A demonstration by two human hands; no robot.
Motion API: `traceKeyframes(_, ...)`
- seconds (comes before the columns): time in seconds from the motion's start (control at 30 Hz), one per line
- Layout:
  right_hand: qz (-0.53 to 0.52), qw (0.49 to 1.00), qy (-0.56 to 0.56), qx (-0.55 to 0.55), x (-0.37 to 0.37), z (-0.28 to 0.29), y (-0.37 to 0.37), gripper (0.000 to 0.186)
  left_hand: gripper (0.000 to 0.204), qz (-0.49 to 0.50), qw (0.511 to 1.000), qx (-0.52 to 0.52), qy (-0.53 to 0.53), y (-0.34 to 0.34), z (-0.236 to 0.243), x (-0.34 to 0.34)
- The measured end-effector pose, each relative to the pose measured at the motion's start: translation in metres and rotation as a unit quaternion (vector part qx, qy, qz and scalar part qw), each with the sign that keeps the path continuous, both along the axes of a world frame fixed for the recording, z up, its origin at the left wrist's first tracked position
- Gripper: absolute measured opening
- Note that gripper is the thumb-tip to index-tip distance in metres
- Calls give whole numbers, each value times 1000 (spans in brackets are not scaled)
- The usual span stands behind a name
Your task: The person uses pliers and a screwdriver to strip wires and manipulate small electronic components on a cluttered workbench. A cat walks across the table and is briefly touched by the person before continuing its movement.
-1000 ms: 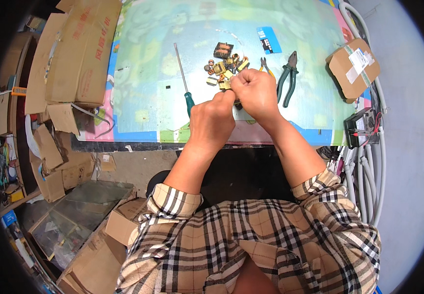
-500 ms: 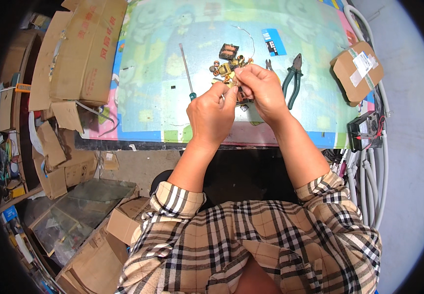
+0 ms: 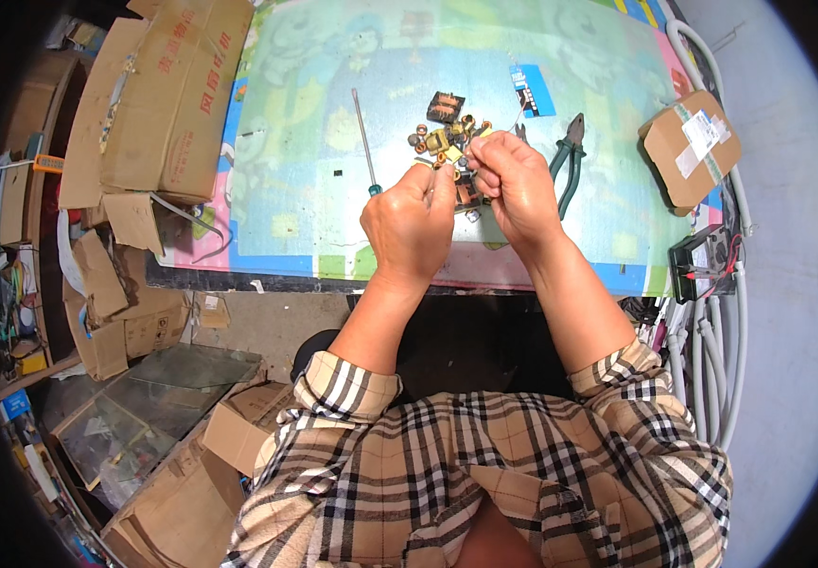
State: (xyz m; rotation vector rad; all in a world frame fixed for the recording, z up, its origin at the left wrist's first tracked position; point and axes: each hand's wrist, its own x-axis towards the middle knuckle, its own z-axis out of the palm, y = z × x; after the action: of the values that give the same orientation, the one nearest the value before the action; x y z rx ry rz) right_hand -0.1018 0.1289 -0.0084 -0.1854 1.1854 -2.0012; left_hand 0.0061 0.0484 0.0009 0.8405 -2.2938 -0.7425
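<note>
My left hand (image 3: 409, 222) is closed, thumb against fingers, over the near side of a pile of salvaged electronic parts; what it grips is too small to make out. Close beside it my right hand (image 3: 520, 185) pinches a thin wire (image 3: 519, 117), whose loose end sticks up toward a blue card (image 3: 534, 91). Among the parts are a yellow transformer (image 3: 438, 141), several small copper coils and, at the far edge, a black transformer with copper windings (image 3: 446, 106). Both hands partly hide the pile.
A screwdriver (image 3: 364, 137) lies left of the pile. Green-handled pliers (image 3: 570, 166) lie to the right, with smaller cutters (image 3: 521, 133) partly behind my right hand. A cardboard box (image 3: 172, 104) stands far left, a small carton (image 3: 693, 150) and a multimeter (image 3: 707, 260) at the right edge.
My right hand has moved slightly right, widening the gap from my left hand. The wire's loose end has swung right, from beyond the pile to beside the blue card.
</note>
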Motion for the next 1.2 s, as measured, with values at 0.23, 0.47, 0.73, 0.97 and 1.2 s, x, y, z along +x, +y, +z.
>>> traceKeyframes(0.23, 59, 996, 43, 59, -8, -5, 1, 13, 7, -85, 990, 52, 96, 0, -10, -3)
traceKeyframes(0.47, 88, 975, 151, 139, -10, -3, 2, 23, 2, -161, 986, 26, 31, -3, -7, 5)
traceKeyframes(0.73, 101, 979, 104, 140, -9, -1, -2, 21, 7, -146, 985, 88, 21, -3, -5, 7)
traceKeyframes(0.97, 10, 974, 205, 93, 8, -6, -5, 20, 26, -58, 988, 137, 26, -4, -1, 3)
traceKeyframes(1.2, -60, 930, 315, 176, -1, -15, -4, 22, 23, -113, 941, 317, 31, -10, -6, 4)
